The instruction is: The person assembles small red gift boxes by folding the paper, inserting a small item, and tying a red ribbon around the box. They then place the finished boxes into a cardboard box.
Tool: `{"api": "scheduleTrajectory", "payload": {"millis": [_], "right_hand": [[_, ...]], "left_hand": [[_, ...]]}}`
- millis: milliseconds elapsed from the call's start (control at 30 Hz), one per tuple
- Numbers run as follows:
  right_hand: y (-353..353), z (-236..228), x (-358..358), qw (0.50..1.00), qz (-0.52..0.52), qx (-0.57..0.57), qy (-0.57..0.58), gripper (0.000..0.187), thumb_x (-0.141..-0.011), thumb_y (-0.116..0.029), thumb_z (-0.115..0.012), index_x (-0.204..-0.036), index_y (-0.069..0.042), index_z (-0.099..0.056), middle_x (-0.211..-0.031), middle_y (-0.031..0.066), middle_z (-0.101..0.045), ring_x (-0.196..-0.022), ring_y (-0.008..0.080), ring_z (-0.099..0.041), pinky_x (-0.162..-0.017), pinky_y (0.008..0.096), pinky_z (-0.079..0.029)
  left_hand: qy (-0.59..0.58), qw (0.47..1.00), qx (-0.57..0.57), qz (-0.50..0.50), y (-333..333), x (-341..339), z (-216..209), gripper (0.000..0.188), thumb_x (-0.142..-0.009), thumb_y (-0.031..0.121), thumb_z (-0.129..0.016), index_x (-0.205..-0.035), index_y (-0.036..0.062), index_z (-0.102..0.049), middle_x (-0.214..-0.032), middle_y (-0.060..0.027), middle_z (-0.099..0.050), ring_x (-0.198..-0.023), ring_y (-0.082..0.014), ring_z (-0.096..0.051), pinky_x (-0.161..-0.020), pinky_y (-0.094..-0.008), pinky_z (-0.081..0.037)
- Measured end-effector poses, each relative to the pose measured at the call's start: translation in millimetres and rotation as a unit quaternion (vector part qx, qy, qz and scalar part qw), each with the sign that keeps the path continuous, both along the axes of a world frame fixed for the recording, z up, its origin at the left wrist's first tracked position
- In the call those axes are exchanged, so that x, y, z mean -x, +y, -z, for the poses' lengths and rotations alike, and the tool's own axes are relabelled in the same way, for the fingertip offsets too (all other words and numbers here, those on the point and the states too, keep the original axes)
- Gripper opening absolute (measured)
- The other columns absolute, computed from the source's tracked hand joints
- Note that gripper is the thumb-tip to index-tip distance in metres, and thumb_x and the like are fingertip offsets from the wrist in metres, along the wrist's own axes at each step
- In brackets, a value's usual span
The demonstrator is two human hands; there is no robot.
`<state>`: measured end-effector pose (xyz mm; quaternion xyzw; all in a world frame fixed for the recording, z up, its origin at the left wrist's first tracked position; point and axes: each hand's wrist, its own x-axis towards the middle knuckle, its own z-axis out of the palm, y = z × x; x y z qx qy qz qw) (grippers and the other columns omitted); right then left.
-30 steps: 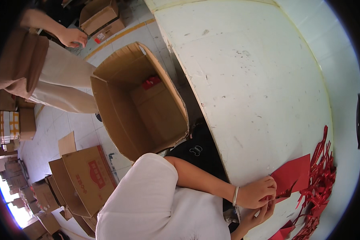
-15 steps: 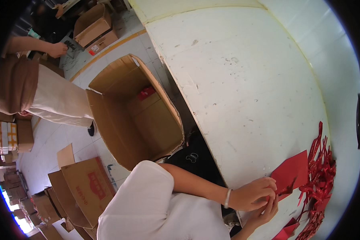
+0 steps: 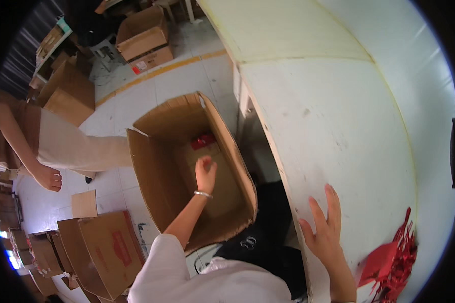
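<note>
My left hand point(image 3: 206, 174) reaches over the open top of a large cardboard box point(image 3: 159, 194), its fingers loosely curved and apart with nothing visible in them. Beyond the fingertips, a small red packet point(image 3: 203, 141) with a shiny bit on it lies at the bottom of the box. My right hand point(image 3: 324, 230) hovers by the near edge of the white table point(image 3: 333, 126), fingers spread and holding nothing. At the table's right side, a piece of red paper point(image 3: 378, 263) rests against a heap of shiny red ribbons point(image 3: 403, 262).
A person in beige trousers point(image 3: 81, 144) stands left of the box. Flattened and open cartons point(image 3: 103, 247) lie at the lower left. Farther off are another open box point(image 3: 144, 38) and a brown carton point(image 3: 68, 93). A pale wall point(image 3: 424, 126) borders the table.
My hands have parted: the left swung from the table to over the box, and the right opened. The red paper they held has left them. The view shifted; the other person's arm lowered.
</note>
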<state>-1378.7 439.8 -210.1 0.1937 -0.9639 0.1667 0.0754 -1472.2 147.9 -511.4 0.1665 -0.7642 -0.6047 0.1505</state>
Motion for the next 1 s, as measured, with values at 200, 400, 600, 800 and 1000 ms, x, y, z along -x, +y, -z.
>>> {"api": "scheduleTrajectory", "payload": {"millis": [200, 400, 600, 800, 1000], "right_hand": [[-50.6, 39.6, 112.1, 0.998, -0.046, -0.013, -0.038, 0.054, -0.08, -0.023, -0.065, -0.126, -0.002, -0.047, -0.14, 0.0264, -0.029, -0.126, 0.0435, -0.034, -0.101, 0.0581, -0.027], [-56.0, 42.6, 120.6, 0.994, -0.036, -0.076, -0.066, 0.056, -0.079, -0.023, -0.063, -0.129, -0.002, -0.045, -0.141, 0.0269, -0.027, -0.128, 0.045, -0.03, -0.102, 0.0595, -0.021], [-59.1, 44.5, 122.0, 0.994, -0.016, -0.075, -0.072, 0.053, -0.079, -0.015, -0.061, -0.128, -0.004, -0.048, -0.14, 0.0267, -0.031, -0.127, 0.0446, -0.032, -0.103, 0.0573, -0.021], [-56.4, 47.2, 120.3, 0.997, -0.027, -0.023, -0.065, 0.053, -0.079, -0.016, -0.063, -0.128, -0.006, -0.048, -0.138, 0.0248, -0.032, -0.128, 0.0398, -0.033, -0.102, 0.0573, -0.024], [-53.7, 65.9, 88.1, 0.981, -0.052, 0.102, 0.159, 0.037, -0.08, -0.02, -0.06, -0.111, 0.001, -0.054, -0.122, 0.0241, -0.048, -0.118, 0.0384, -0.045, -0.101, 0.0536, -0.032]], "left_hand": [[-0.315, 0.923, 0.193, 0.112, -48.8, -5.0, 107.4, 0.036, -0.074, 0.019, -0.067, -0.107, 0.0075, -0.059, -0.112, -0.0185, -0.056, -0.106, -0.0333, -0.054, -0.093, -0.0415, -0.043], [-0.446, 0.861, 0.207, 0.128, -75.6, 1.7, 163.4, 0.039, -0.075, 0.019, -0.065, -0.112, 0.0075, -0.059, -0.116, -0.0217, -0.055, -0.108, -0.0367, -0.053, -0.095, -0.0427, -0.043], [-0.381, 0.913, 0.131, 0.064, -67.2, 20.5, 184.5, 0.035, -0.077, 0.012, -0.064, -0.111, 0.0057, -0.058, -0.112, -0.0179, -0.058, -0.105, -0.0327, -0.055, -0.092, -0.0395, -0.045], [-0.007, 0.986, 0.004, -0.165, -7.6, 41.1, 59.5, 0.022, -0.082, -0.005, -0.055, -0.103, 0.0021, -0.056, -0.103, -0.0067, -0.057, -0.094, -0.0176, -0.055, -0.085, -0.0305, -0.045], [0.361, 0.911, -0.015, -0.199, -32.8, 87.1, -96.3, 0.016, -0.082, 0.0, -0.063, -0.097, -0.004, -0.058, -0.092, -0.0123, -0.06, -0.083, -0.0206, -0.056, -0.079, -0.0329, -0.047]]}}
